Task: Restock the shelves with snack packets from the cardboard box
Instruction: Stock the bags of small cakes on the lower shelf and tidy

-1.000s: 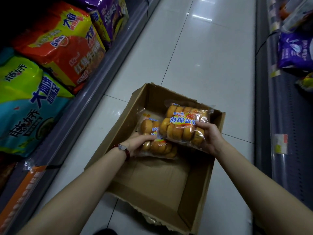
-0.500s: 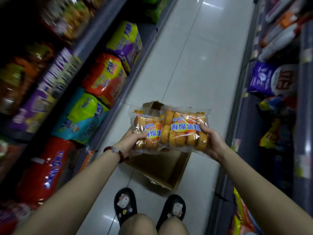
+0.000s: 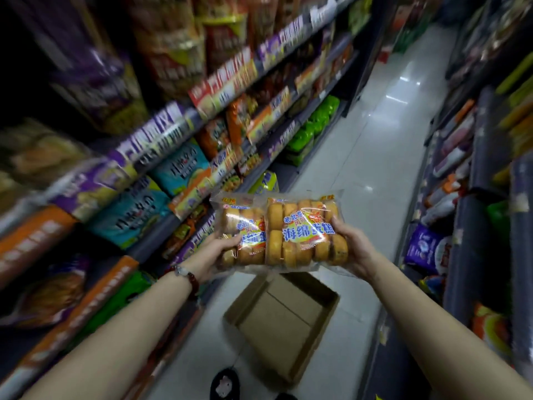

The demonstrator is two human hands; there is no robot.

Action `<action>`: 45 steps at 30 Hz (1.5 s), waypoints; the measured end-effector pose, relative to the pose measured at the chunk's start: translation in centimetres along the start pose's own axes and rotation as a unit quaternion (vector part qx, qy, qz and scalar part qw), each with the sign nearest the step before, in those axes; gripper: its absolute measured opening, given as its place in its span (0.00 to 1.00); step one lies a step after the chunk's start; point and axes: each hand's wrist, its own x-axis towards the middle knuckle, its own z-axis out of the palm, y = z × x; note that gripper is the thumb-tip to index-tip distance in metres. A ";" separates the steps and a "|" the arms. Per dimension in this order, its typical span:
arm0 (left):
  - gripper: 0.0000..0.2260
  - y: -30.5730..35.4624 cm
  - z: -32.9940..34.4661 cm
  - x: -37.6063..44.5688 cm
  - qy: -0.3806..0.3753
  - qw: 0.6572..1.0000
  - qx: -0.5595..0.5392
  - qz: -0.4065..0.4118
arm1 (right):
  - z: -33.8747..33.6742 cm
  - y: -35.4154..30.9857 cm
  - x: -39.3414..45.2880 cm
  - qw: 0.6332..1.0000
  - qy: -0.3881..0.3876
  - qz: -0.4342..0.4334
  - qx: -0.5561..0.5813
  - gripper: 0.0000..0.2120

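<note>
I hold two clear packets of golden sponge cakes side by side at chest height over the aisle. My left hand (image 3: 215,251) grips the left cake packet (image 3: 243,232) from below and behind. My right hand (image 3: 353,249) grips the right cake packet (image 3: 302,232) at its right end; this packet overlaps the left one. Below them the open cardboard box (image 3: 284,319) stands on the tiled floor, and its visible inside shows only bare cardboard.
Stocked shelves (image 3: 184,131) of colourful snack and noodle bags run along the left, blurred by motion. More shelves (image 3: 473,180) line the right. The white tiled aisle (image 3: 372,145) stretches ahead between them. A slipper (image 3: 225,385) shows at the bottom edge.
Both hands lifted the two cake packets out of the box and raised them. My view rose from the floor toward the left shelves, and the box now sits far below.
</note>
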 end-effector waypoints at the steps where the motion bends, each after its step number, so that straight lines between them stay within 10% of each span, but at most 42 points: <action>1: 0.22 1.5 0.4 -1.4 0.007 1.000 -0.003 0.015 | 1.0 -1.5 -0.8 1.000 -0.012 -0.006 -0.006 0.47; 15: 0.23 9.7 1.9 -17.5 0.132 0.974 -0.084 0.166 | 13.1 -13.2 -10.3 0.968 -0.188 -0.076 -0.145 0.44; 29: 0.19 6.6 -9.7 -30.9 0.277 0.923 -0.169 0.206 | 29.7 -7.8 -9.3 0.941 -0.275 0.038 -0.193 0.18; 36: 0.18 5.0 -16.1 -36.2 0.332 0.898 -0.192 0.217 | 36.7 -4.3 -8.1 0.919 -0.306 0.035 -0.248 0.26; 40: 0.18 5.6 -19.4 -38.3 0.340 0.885 -0.212 0.237 | 39.8 -3.5 -7.1 0.906 -0.317 0.036 -0.279 0.48; 45: 0.14 7.1 -22.6 -39.6 0.365 0.871 -0.223 0.243 | 42.6 -2.7 -6.8 0.900 -0.336 0.067 -0.270 0.37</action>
